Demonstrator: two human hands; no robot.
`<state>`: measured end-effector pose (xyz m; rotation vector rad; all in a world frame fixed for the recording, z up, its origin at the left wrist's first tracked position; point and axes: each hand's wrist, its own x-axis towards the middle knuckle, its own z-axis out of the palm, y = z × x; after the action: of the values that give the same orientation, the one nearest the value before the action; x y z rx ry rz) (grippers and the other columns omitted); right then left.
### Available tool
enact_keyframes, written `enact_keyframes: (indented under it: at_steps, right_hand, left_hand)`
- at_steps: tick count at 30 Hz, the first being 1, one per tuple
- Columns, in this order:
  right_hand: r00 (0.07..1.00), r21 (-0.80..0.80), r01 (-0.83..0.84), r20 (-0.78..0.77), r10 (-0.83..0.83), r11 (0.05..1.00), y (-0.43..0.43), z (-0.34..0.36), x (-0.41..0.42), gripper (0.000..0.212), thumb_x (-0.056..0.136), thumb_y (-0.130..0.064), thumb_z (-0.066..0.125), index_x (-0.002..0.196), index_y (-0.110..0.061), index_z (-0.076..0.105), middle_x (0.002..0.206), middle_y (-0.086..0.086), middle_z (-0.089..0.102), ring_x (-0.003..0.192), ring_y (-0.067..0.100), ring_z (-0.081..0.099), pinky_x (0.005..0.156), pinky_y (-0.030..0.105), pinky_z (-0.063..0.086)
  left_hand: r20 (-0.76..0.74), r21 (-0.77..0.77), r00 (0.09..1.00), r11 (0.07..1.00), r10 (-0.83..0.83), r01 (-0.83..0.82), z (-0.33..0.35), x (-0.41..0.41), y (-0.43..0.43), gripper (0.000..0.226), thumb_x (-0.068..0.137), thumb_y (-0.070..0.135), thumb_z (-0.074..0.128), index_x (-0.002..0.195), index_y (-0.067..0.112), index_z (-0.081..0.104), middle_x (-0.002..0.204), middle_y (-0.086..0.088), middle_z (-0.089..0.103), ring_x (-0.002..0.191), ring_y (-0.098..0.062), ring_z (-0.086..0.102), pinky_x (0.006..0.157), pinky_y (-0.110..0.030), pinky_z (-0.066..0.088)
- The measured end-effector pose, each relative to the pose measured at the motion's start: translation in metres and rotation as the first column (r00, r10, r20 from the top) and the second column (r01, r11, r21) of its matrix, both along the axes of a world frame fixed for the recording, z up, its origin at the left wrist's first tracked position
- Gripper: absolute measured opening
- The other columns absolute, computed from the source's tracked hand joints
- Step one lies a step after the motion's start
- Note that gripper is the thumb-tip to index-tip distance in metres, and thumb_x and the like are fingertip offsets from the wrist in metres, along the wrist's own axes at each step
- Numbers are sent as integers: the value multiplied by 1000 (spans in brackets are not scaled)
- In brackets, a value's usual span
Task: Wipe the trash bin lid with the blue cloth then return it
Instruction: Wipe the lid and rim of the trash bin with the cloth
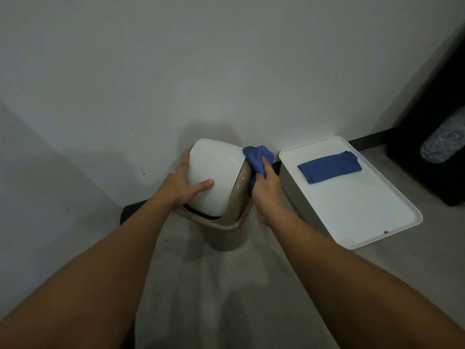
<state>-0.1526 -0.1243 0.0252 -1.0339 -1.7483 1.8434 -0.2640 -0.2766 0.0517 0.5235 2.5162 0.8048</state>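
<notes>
A small beige trash bin (pixel 227 238) stands on the floor against the wall, topped by a white swing lid (pixel 214 167) that is tilted. My left hand (pixel 182 182) grips the lid's left side, thumb resting on its white face. My right hand (pixel 266 187) is closed on a bunched blue cloth (pixel 256 157), pressing it against the lid's right edge and the beige rim. A second blue cloth (pixel 329 166), folded flat, lies on a white tray (pixel 364 222) to the right of the bin.
The white tray sits on a low grey box just right of the bin. A black bin (pixel 432 152) holding a clear crumpled bag stands at the far right. White walls enclose the back and left, with a dark baseboard (pixel 367 141) along the floor.
</notes>
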Motion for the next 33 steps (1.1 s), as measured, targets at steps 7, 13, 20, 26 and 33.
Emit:
enact_keyframes:
  at_steps: [7, 13, 20, 26, 33]
  right_hand:
    - [997, -56, 51, 53, -48, 997, -35, 0, 32, 45, 96, -25, 29, 140, -36, 24, 141, 10, 42, 124, 30, 43, 106, 50, 35]
    - [995, -118, 62, 79, -53, 991, -72, 10, 61, 42, 96, -24, 28, 137, -33, 29, 130, 14, 53, 114, 33, 53, 98, 51, 44]
    - [995, -354, 94, 72, -73, 931, -83, 15, 83, 18, 91, -16, 42, 101, -23, 55, 105, 11, 62, 100, 29, 59, 92, 53, 48]
    - [929, 165, 364, 13, -371, 917, -2, 45, 79, 18, 93, -20, 34, 100, -17, 50, 83, -5, 55, 82, 14, 55, 64, 23, 39]
    - [998, 281, -11, 63, -8, 960, -21, 16, 33, 39, 96, -23, 30, 135, -24, 36, 132, 12, 49, 117, 31, 48, 93, 34, 38]
  left_hand:
    - [-45, -66, 999, 998, -8, 5, -7, 7, 1, 108, 68, 68, 59, 144, 40, -12, 148, -17, 33, 129, -40, 39, 103, -50, 37]
    - [-67, -69, 998, 997, 16, -20, -4, 11, 4, 110, 66, 67, 63, 145, 41, -8, 147, -17, 37, 129, -39, 40, 105, -47, 36]
    - [-48, -117, 999, 993, 2, -8, -2, 10, 2, 109, 66, 68, 62, 143, 43, -11, 148, -19, 34, 129, -41, 39, 106, -49, 36]
    - [-14, -76, 998, 996, -56, 55, 5, 16, -5, 82, 78, 70, 42, 142, 48, -4, 152, -10, 31, 130, -41, 38, 105, -48, 34]
    - [-51, -43, 999, 999, 19, -21, 6, 33, -8, 56, 93, 54, 25, 145, 43, 8, 151, -9, 34, 133, -37, 36, 107, -46, 30]
